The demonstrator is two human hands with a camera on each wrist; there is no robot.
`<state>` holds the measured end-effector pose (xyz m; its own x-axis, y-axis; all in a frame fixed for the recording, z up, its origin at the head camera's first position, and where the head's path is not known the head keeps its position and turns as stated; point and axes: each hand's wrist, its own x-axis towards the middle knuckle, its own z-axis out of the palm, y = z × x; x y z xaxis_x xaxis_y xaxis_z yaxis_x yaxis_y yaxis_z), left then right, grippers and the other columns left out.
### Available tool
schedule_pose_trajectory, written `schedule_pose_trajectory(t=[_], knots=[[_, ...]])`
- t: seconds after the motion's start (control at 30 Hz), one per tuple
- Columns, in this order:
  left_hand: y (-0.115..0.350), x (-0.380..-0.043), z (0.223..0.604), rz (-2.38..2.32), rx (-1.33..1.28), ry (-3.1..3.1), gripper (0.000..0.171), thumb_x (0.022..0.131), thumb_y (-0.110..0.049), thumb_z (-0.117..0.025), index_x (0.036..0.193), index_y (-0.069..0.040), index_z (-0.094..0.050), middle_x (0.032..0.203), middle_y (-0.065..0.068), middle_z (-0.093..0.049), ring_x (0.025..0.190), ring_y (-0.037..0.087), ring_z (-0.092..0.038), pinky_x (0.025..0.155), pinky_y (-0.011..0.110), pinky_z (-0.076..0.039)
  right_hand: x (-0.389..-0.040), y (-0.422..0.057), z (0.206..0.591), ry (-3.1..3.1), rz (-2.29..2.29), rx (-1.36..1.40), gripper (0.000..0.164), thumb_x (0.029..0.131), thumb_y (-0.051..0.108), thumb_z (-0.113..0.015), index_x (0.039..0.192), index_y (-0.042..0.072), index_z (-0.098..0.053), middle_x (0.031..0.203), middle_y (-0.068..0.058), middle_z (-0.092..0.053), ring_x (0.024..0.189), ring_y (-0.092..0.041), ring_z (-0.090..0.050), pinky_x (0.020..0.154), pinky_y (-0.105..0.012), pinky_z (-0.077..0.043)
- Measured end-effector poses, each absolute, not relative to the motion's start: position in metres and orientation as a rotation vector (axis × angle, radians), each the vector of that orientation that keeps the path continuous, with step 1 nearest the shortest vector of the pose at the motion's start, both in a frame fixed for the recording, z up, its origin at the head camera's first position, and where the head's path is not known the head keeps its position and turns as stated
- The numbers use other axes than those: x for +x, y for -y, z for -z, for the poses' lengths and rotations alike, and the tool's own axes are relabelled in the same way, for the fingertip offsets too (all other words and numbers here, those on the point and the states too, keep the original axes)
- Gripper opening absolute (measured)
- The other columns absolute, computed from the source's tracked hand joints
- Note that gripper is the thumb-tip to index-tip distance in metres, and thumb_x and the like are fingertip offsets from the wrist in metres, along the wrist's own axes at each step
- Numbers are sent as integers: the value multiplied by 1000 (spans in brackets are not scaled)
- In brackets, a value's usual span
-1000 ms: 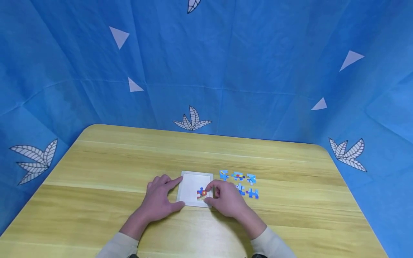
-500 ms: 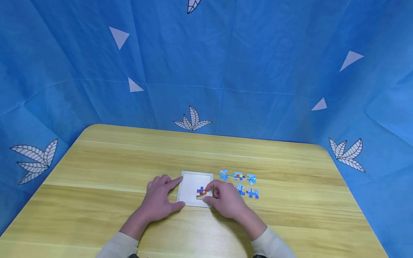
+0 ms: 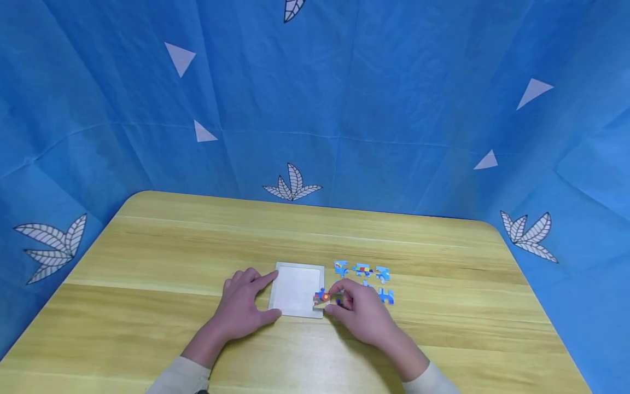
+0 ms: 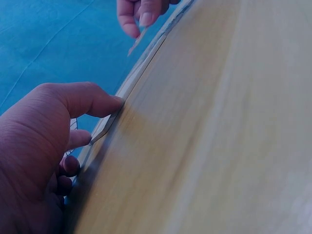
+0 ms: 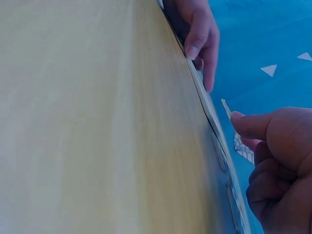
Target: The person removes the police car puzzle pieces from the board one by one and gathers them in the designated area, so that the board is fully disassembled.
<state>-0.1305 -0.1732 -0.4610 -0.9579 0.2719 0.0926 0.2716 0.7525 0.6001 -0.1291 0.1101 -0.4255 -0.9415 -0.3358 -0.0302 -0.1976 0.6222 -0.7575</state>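
Note:
In the head view, my left hand (image 3: 241, 303) lies at the left side of a white square puzzle tray (image 3: 295, 290). Its index finger and thumb are spread and touch the tray's two left corners. My right hand (image 3: 363, 313) pinches a jigsaw piece (image 3: 322, 299), blue with a red round shape, between thumb and index finger. That piece hangs over the tray's right edge; the right wrist view shows the puzzle piece (image 5: 226, 108) edge-on, raised above the table. The tray's inside is plain white.
Several loose blue jigsaw pieces (image 3: 363, 270) lie right of the tray, some partly hidden by my right hand. The wooden table (image 3: 197, 246) carries all this. A blue cloth (image 3: 394, 109) with pale leaf and triangle prints hangs behind it.
My right hand has drawn the jigsaw piece from inside the tray rightward to over its right edge. Between the two earlier frames the piece shifted slightly left. My left hand stays put.

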Motion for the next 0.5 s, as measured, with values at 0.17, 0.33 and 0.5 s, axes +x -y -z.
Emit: schedule_pose_trajectory(t=[0.17, 0.33, 0.5], knots=[[173, -131, 461, -1011, 458, -2934, 80, 72, -42, -82, 142, -13, -58, 97, -7, -44, 89, 16, -37, 80, 38, -26, -122, -128, 425, -2684, 1232, -396, 22, 85, 19, -82, 103, 18, -69, 57, 12, -34, 52, -3, -31, 56, -26, -37], [173, -131, 464, -1012, 462, -2933, 80, 72, -41, -82, 142, -13, -58, 97, -7, -45, 89, 16, -37, 80, 38, -26, -116, -147, 423, -2705, 1237, -331, 22, 84, 16, -82, 102, 18, -69, 57, 12, -35, 51, -3, -32, 64, -28, -43], [174, -131, 464, -1003, 455, -2942, 81, 71, -42, -82, 142, -13, -58, 97, -8, -44, 90, 16, -38, 81, 38, -26, -111, -165, 421, -2725, 1223, -241, 24, 84, 13, -82, 103, 18, -69, 58, 11, -37, 51, -4, -32, 59, -27, -40]])
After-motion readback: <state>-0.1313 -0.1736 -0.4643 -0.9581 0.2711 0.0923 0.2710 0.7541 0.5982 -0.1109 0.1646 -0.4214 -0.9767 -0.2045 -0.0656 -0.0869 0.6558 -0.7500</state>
